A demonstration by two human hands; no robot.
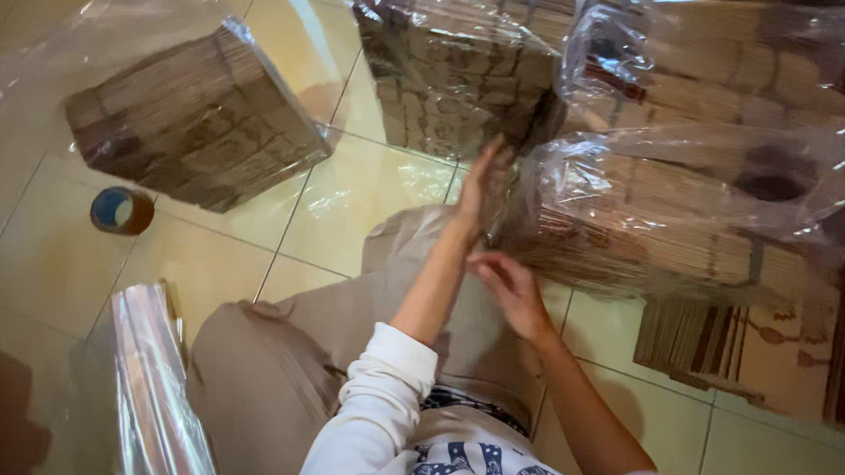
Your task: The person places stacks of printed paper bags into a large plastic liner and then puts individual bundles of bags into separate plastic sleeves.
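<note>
Kneeling on the tiled floor (37, 237), pressing the flat, open left hand (481, 188) against the end of the wrapped cardboard bundle (654, 230), probably to steady it, while pinching its clear plastic film (580, 169) with the curled right hand (508, 288).

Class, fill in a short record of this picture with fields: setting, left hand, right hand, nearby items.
Setting: tiled floor, person seated
Left hand: open, flat against the plastic-wrapped cardboard stack
Right hand: fingers curled at that stack's near edge
Nearby items: tape roll; wrapped bundle; folded clear plastic
</note>
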